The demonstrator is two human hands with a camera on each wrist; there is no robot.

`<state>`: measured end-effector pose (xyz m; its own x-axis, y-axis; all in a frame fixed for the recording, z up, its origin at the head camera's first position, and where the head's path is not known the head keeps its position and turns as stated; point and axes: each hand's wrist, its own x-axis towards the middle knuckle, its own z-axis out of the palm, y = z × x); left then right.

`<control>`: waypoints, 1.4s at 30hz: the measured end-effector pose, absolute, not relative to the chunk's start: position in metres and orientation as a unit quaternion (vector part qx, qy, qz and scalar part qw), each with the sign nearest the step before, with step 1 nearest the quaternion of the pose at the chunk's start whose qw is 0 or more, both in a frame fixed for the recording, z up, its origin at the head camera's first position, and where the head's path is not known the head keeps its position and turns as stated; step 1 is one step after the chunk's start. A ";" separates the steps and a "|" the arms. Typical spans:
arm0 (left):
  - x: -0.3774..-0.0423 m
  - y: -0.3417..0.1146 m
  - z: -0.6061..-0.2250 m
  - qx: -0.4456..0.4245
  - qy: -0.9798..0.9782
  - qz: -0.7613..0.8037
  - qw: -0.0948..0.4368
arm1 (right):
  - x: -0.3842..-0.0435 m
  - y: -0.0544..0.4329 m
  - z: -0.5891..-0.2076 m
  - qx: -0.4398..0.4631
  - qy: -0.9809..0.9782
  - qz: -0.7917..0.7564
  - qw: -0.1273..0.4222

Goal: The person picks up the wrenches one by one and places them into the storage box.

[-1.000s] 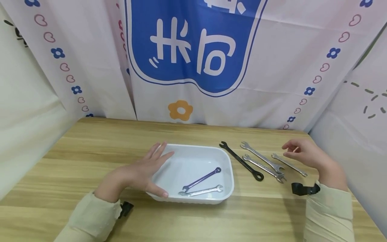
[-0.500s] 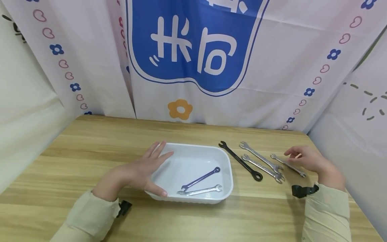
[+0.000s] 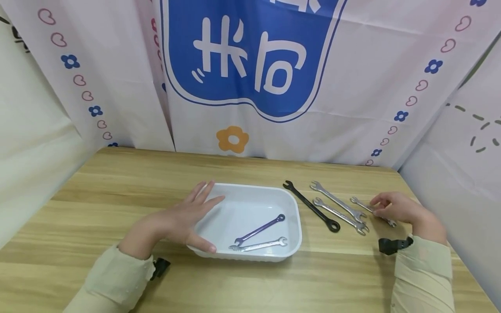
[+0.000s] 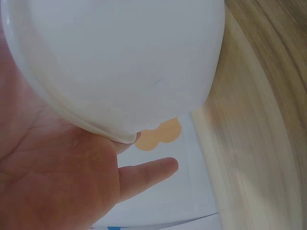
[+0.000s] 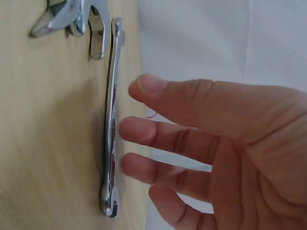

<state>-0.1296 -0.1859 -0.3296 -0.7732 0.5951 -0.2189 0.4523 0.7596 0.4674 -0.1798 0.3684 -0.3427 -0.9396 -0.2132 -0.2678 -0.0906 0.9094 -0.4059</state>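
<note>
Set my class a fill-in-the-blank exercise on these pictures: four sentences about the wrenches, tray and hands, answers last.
1. The tray holds ____ wrenches.
2. The ____ hand touches the tray.
3. Outside the tray, the wrench nearest to it is ____ in colour.
4. Between the tray and the right hand, counting the one at its fingertips, ____ wrenches lie on the table.

Missing words: two; left; black; four.

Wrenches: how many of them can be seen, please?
6. In the white tray: a purple wrench and a silver wrench. On the table, to its right: a black wrench, two silver wrenches, and a small wrench by the right hand.
</note>
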 end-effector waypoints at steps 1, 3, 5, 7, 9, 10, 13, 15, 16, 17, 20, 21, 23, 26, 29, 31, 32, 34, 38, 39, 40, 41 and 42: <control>-0.130 -0.186 -0.330 0.285 0.921 0.198 0.181 | -0.180 0.369 -0.343 -0.081 0.963 -0.200 0.160; -0.129 -0.185 -0.330 0.284 0.921 0.197 0.181 | -0.180 0.372 -0.344 -0.084 0.960 -0.204 0.170; -0.129 -0.185 -0.330 0.283 0.921 0.197 0.182 | -0.179 0.374 -0.345 -0.087 0.956 -0.212 0.181; -0.129 -0.185 -0.330 0.282 0.921 0.197 0.182 | -0.178 0.375 -0.346 -0.080 0.951 -0.225 0.195; -0.129 -0.185 -0.330 0.280 0.921 0.197 0.183 | -0.178 0.376 -0.347 -0.077 0.945 -0.240 0.209; -0.128 -0.185 -0.331 0.279 0.922 0.197 0.183 | -0.178 0.377 -0.348 -0.072 0.942 -0.245 0.216; -0.129 -0.185 -0.331 0.281 0.921 0.197 0.183 | -0.180 0.378 -0.348 -0.064 0.942 -0.237 0.226; -0.130 -0.185 -0.332 0.284 0.921 0.196 0.179 | -0.181 0.379 -0.347 -0.065 0.948 -0.217 0.224; -0.130 -0.184 -0.332 0.286 0.921 0.195 0.176 | -0.181 0.379 -0.346 -0.064 0.951 -0.207 0.221; -0.131 -0.184 -0.332 0.287 0.921 0.195 0.175 | -0.182 0.380 -0.345 -0.063 0.953 -0.200 0.219; -0.132 -0.184 -0.331 0.289 0.921 0.195 0.173 | -0.184 0.380 -0.345 -0.060 0.956 -0.197 0.210; -0.132 -0.184 -0.331 0.288 0.921 0.196 0.173 | -0.184 0.379 -0.346 -0.057 0.955 -0.201 0.209; -0.132 -0.184 -0.331 0.287 0.921 0.197 0.174 | -0.185 0.377 -0.347 -0.048 0.953 -0.213 0.211; -0.132 -0.184 -0.331 0.287 0.921 0.199 0.176 | -0.186 0.374 -0.348 -0.037 0.953 -0.214 0.211; -0.132 -0.184 -0.332 0.286 0.920 0.200 0.177 | -0.187 0.372 -0.348 -0.026 0.956 -0.203 0.212; -0.132 -0.184 -0.332 0.286 0.920 0.199 0.178 | -0.187 0.370 -0.349 -0.023 0.957 -0.197 0.213; -0.132 -0.184 -0.332 0.285 0.920 0.199 0.179 | -0.187 0.370 -0.349 -0.022 0.956 -0.197 0.216; -0.132 -0.184 -0.333 0.285 0.921 0.198 0.180 | -0.187 0.369 -0.350 -0.021 0.955 -0.196 0.222; -0.131 -0.184 -0.333 0.284 0.921 0.197 0.180 | -0.186 0.367 -0.352 -0.023 0.950 -0.201 0.236; -0.131 -0.184 -0.333 0.284 0.921 0.197 0.180 | -0.185 0.366 -0.352 -0.023 0.949 -0.202 0.239; -0.131 -0.184 -0.333 0.283 0.921 0.197 0.181 | -0.185 0.366 -0.353 -0.022 0.948 -0.204 0.243; -0.131 -0.184 -0.333 0.283 0.921 0.196 0.180 | -0.185 0.366 -0.353 -0.023 0.947 -0.205 0.245; -0.132 -0.184 -0.333 0.282 0.922 0.196 0.180 | -0.185 0.365 -0.353 -0.026 0.946 -0.210 0.247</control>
<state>-0.1316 -0.1836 -0.3328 -0.7756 0.5910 -0.2216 0.4495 0.7637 0.4634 -0.1848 0.3655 -0.3531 -0.8769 -0.1528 -0.4556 0.0542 0.9106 -0.4097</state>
